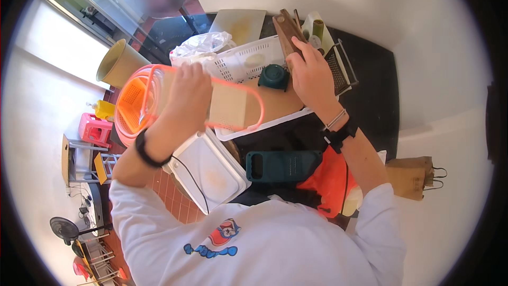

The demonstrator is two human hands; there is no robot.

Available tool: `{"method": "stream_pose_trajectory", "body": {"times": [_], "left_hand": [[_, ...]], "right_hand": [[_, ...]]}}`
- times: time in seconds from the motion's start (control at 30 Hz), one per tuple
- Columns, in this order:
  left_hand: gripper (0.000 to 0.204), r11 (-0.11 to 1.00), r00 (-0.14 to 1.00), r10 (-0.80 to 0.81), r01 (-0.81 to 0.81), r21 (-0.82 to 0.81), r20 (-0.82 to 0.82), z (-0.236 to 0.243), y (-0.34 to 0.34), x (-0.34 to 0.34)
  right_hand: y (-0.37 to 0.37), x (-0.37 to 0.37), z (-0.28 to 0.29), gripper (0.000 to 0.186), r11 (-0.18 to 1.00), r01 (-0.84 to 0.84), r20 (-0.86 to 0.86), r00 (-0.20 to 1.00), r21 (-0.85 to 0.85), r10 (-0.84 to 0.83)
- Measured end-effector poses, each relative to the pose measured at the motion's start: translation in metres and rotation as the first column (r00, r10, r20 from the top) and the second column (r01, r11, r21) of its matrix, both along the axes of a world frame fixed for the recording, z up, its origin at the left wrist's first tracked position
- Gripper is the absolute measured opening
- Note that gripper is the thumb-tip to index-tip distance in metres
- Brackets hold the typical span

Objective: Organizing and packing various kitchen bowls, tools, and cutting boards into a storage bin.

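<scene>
My left hand [191, 91] is closed on an orange-rimmed, flat piece like a cutting board [228, 107], with a pale panel and a looped end. It is held tilted above a white tray, beside nested orange and pink plastic baskets [132, 103]. My right hand [313, 71] is at a long brown wooden board [286, 33], thumb and index finger on it and its other fingers partly hidden. A dark green, round-topped object [274, 77] sits between my hands, next to a white perforated basket [251, 58].
A dark green slab with a handle slot [286, 166], a white lidded box [211, 172] and a red-orange bag [330, 182] lie near my body. Behind are a clear plastic bag [201, 45] and a stained pale board [239, 25]. A dark wire rack [338, 66] stands right.
</scene>
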State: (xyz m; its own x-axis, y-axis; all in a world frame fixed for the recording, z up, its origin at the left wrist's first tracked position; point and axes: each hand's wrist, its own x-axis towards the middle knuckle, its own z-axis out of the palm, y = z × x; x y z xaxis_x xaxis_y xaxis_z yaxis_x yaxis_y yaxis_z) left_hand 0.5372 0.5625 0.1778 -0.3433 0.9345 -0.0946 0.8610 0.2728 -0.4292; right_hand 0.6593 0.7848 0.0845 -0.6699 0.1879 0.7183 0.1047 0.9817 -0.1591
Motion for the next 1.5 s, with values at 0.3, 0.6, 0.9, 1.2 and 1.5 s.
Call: {"method": "stream_pose_trajectory", "body": {"times": [0.3,0.6,0.9,1.2,1.5], "left_hand": [[0.082,0.978,0.873,-0.087,0.167,-0.127,0.480,-0.135,-0.031,0.114],[0.069,0.986,0.764,0.166,-0.142,-0.089,0.623,-0.174,0.025,0.143],[0.046,0.974,0.875,0.176,-0.221,0.050,0.452,-0.212,0.173,-0.043],[0.086,0.905,0.644,0.339,-0.422,-0.051,0.685,-0.275,0.195,-0.067],[0.068,0.920,0.736,-0.083,-0.201,0.335,0.672,-0.050,0.032,0.038]], "right_hand": [[-0.003,0.004,0.009,0.013,0.999,-0.039,-0.011,0.999,-0.019,0.038],[0.004,0.002,0.002,0.013,0.999,-0.041,0.003,0.999,-0.016,0.041],[-0.002,-0.001,0.007,0.013,0.996,0.002,0.008,1.000,-0.087,-0.001],[-0.010,0.005,0.014,0.011,0.988,0.045,0.057,0.998,-0.145,-0.037],[-0.004,0.006,0.013,0.012,0.996,0.067,0.001,0.998,-0.067,-0.067]]}}
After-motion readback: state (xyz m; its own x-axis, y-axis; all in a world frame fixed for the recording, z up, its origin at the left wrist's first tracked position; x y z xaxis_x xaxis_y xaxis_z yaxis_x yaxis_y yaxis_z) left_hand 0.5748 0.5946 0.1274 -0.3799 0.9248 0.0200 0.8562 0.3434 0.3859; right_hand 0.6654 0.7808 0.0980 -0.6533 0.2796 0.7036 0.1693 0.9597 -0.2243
